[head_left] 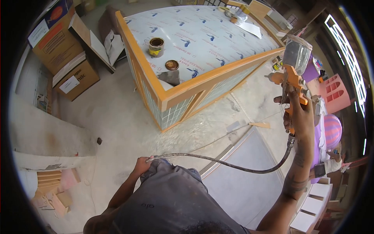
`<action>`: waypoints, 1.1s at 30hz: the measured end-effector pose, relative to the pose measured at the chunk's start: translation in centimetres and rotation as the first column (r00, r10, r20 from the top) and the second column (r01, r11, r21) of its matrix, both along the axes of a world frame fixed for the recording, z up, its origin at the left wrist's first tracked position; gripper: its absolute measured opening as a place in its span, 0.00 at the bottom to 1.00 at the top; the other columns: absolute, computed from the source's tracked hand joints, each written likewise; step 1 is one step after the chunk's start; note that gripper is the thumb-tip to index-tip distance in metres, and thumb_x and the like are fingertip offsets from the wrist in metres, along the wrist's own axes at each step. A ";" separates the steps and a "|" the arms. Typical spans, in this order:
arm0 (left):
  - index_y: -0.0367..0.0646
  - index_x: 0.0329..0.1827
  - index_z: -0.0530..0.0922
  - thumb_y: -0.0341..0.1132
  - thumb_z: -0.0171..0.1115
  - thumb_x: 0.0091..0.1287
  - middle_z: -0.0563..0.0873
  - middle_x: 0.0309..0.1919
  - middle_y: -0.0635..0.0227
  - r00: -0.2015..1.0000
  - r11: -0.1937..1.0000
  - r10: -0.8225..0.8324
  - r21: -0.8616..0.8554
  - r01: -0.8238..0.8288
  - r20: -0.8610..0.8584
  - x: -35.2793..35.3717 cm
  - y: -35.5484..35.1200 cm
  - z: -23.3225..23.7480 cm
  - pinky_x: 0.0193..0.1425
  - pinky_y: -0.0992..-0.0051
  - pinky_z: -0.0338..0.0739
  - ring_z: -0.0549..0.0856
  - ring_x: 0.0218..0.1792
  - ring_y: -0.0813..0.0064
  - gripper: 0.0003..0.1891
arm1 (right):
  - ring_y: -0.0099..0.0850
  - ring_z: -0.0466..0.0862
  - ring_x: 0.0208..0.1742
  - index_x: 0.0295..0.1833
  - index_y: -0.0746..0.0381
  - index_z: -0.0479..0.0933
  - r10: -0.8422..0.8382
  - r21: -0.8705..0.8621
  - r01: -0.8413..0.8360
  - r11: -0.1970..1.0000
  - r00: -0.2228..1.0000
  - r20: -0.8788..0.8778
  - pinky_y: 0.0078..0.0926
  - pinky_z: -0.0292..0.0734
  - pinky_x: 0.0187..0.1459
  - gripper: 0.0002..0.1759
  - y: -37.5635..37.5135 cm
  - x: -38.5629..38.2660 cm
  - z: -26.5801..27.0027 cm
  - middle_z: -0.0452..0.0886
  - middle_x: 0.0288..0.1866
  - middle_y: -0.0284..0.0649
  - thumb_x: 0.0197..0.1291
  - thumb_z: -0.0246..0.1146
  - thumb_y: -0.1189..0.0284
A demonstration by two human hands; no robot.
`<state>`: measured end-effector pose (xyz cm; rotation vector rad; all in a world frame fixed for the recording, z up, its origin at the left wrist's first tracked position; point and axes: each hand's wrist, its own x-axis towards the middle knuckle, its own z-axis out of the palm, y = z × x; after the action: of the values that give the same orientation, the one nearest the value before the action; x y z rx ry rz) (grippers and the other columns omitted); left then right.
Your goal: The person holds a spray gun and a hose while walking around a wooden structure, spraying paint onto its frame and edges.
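Observation:
My right hand [302, 111] is wrapped round the grip of an orange spray gun [290, 76], raised at the right. The gun's cloudy cup [298, 52] sits on top, and its nozzle points left. From the handle's bottom a dark air hose [233, 165] curves down and across to my left hand [143, 165], which is closed on it near my waist. Beyond the hands stands a counter [181, 95] with orange-brown wooden edges and film-covered panels. On its printed film top are an open can [156, 46], a brown-stained lid [172, 65] and a dark sheet [170, 77].
Cardboard boxes [76, 78] and a leaning board [91, 43] stand at the left. A large grey panel [245, 167] lies on the floor in front of me. At the right are a pink arched piece [336, 93], a striped balloon shape [333, 130] and another person [333, 165].

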<state>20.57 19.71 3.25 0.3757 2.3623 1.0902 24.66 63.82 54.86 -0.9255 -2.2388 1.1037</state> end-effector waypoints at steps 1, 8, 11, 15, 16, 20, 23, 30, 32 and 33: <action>0.33 0.31 0.84 0.49 0.64 0.76 0.82 0.23 0.44 1.000 1.000 0.013 -0.005 -0.013 0.022 -0.2 0.4 1.5 0.33 0.59 0.76 0.80 0.23 0.49 0.24 | 0.18 0.68 0.11 0.49 0.65 0.77 0.037 -0.034 -0.038 0.999 0.999 -0.005 0.19 0.64 0.12 0.23 -0.3 0.0 0.3 0.86 0.32 0.41 0.78 0.59 0.53; 0.33 0.32 0.85 0.50 0.61 0.78 0.81 0.21 0.44 1.000 0.999 -0.025 -0.030 0.025 -0.017 -1.9 0.8 1.8 0.32 0.58 0.74 0.76 0.21 0.48 0.26 | 0.18 0.70 0.13 0.52 0.68 0.77 0.221 -0.219 -0.205 0.954 0.974 0.048 0.20 0.65 0.13 0.27 -0.5 -0.5 0.2 0.86 0.32 0.40 0.77 0.61 0.50; 0.33 0.29 0.83 0.51 0.63 0.77 0.79 0.21 0.43 0.999 1.000 0.006 -0.001 -0.006 -0.043 -1.9 1.4 1.7 0.32 0.58 0.73 0.76 0.21 0.48 0.27 | 0.19 0.70 0.14 0.52 0.68 0.75 0.189 -0.194 -0.162 0.967 0.974 0.125 0.21 0.66 0.14 0.28 0.4 -1.3 -0.1 0.83 0.28 0.37 0.76 0.61 0.48; 0.33 0.30 0.83 0.51 0.63 0.77 0.80 0.22 0.43 1.000 1.000 -0.006 -0.003 0.006 -0.029 -1.6 2.6 1.3 0.32 0.58 0.73 0.77 0.21 0.49 0.27 | 0.19 0.67 0.11 0.53 0.65 0.80 0.149 -0.116 -0.134 0.984 0.979 0.138 0.19 0.63 0.11 0.24 3.1 -2.2 -0.5 0.82 0.27 0.37 0.79 0.57 0.53; 0.33 0.30 0.83 0.51 0.63 0.77 0.80 0.22 0.43 1.000 1.000 -0.006 -0.023 0.006 0.012 -1.6 3.2 2.2 0.32 0.58 0.73 0.78 0.22 0.49 0.26 | 0.19 0.67 0.11 0.53 0.66 0.78 0.130 -0.114 -0.115 0.987 0.983 0.130 0.20 0.64 0.12 0.24 3.9 -2.4 -0.6 0.82 0.28 0.37 0.79 0.58 0.52; 0.32 0.34 0.86 0.51 0.61 0.78 0.82 0.23 0.43 0.996 0.994 -0.048 -0.094 0.055 0.077 -1.8 5.8 4.7 0.34 0.59 0.75 0.79 0.22 0.56 0.26 | 0.18 0.68 0.13 0.51 0.65 0.77 0.068 -0.102 -0.056 0.993 0.991 0.119 0.22 0.63 0.14 0.24 7.4 -3.0 -0.4 0.82 0.29 0.36 0.78 0.58 0.51; 0.32 0.34 0.86 0.52 0.61 0.78 0.82 0.22 0.44 0.998 0.997 -0.054 -0.044 0.055 0.043 -1.6 7.4 4.2 0.34 0.60 0.75 0.78 0.21 0.59 0.26 | 0.18 0.66 0.13 0.51 0.64 0.77 0.033 -0.079 -0.025 0.997 0.994 0.106 0.22 0.61 0.14 0.23 10.3 -3.9 -0.6 0.81 0.29 0.36 0.78 0.58 0.52; 0.32 0.38 0.86 0.52 0.63 0.76 0.85 0.25 0.44 0.994 0.996 -0.016 -0.086 0.025 0.104 -1.5 14.4 6.5 0.35 0.61 0.77 0.84 0.24 0.61 0.25 | 0.17 0.65 0.14 0.52 0.64 0.77 0.064 -0.097 -0.054 0.994 0.993 0.100 0.22 0.59 0.14 0.23 20.2 -5.8 -1.0 0.80 0.29 0.35 0.77 0.59 0.51; 0.32 0.39 0.87 0.51 0.64 0.75 0.85 0.25 0.44 0.999 0.998 -0.030 -0.060 0.032 0.040 -1.0 16.1 5.3 0.36 0.61 0.77 0.85 0.25 0.60 0.24 | 0.17 0.65 0.14 0.51 0.64 0.76 0.051 -0.086 -0.043 0.995 0.995 0.086 0.22 0.59 0.14 0.23 23.3 -6.3 -1.0 0.80 0.29 0.36 0.77 0.60 0.51; 0.33 0.40 0.87 0.47 0.65 0.72 0.86 0.28 0.43 0.996 0.993 -0.034 -0.108 0.043 0.084 -1.1 17.6 6.2 0.39 0.60 0.79 0.86 0.30 0.54 0.21 | 0.17 0.65 0.14 0.51 0.63 0.76 0.043 -0.077 -0.037 0.996 0.996 0.079 0.22 0.59 0.14 0.23 24.8 -6.7 -1.0 0.80 0.29 0.36 0.77 0.60 0.51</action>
<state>19.48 37.29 9.42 0.3293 2.3206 0.9363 17.99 88.59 53.91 -0.9760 -2.3040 1.1967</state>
